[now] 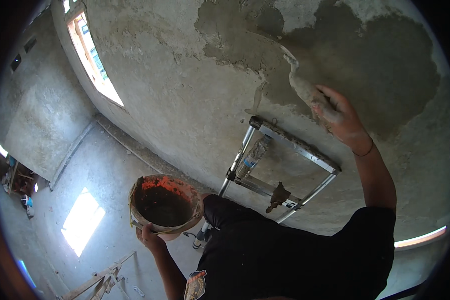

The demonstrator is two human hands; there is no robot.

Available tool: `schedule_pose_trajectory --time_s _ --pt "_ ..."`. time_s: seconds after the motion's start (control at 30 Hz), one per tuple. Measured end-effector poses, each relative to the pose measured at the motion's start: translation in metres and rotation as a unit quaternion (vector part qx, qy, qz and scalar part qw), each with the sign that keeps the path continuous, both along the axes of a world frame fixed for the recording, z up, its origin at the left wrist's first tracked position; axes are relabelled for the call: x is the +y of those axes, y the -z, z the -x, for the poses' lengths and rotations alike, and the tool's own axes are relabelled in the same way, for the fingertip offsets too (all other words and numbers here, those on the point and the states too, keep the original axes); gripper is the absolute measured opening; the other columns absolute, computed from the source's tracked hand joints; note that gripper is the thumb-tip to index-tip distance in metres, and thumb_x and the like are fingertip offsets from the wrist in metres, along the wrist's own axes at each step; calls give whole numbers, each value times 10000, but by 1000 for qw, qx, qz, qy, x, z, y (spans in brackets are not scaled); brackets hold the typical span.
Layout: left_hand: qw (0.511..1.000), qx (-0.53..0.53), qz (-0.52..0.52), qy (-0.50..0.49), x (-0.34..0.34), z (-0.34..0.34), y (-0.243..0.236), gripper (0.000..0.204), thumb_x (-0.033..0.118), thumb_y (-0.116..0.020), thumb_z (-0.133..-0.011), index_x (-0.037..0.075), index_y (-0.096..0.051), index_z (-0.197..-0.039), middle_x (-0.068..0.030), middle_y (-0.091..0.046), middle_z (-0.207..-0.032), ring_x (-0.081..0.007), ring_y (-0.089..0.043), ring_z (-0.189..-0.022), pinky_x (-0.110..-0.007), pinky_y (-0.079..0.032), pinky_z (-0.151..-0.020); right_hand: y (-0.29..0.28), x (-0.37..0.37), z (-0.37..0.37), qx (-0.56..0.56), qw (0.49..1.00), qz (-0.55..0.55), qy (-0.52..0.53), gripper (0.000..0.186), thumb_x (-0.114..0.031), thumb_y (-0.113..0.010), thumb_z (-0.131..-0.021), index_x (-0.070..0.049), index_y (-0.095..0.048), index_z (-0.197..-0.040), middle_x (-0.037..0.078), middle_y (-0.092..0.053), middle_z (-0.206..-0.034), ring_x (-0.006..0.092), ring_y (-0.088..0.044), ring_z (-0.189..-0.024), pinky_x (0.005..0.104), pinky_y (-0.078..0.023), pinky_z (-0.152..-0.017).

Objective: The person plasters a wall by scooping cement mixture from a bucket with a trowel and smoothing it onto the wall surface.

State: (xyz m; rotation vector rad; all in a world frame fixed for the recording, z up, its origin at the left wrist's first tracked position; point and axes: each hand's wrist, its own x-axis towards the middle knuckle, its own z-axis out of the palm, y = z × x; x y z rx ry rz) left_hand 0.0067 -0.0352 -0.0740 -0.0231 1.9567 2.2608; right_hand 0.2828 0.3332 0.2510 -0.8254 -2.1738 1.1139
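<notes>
My right hand (337,114) is wrapped round the handle of a mortar-smeared trowel (299,82). Its thin blade lies edge-on against the wall, over a dark, wet mortar patch (365,70). Down to the left, my left hand (150,239) grips the near rim of a bucket (172,185). The bucket's inner wall is orange-red and crusted, and grey mortar (167,207) lies inside. Part of its underside is hidden by the tilt of the view.
A metal ladder (241,150) stands against the wall beside my body, with a plastic bottle (253,159) and a dark, dirty lump (279,196) on it. Wooden trestle pieces (102,280) stand on the floor at lower left. A window opening (96,60) is in the wall at upper left.
</notes>
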Motion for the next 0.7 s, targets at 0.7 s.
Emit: schedule_pose_trajectory --time_s 0.7 --pt "999 -14 24 -16 -10 -4 1 285 117 -519 -726 -60 -563 -945 -121 -563 -948 -215 -555 -854 -315 -440 -780 -3 3 2 15 996 27 89 480 -213 -585 -918 32 -437 -1303 67 -604 -801 79 -485 -546 229 -379 -452"
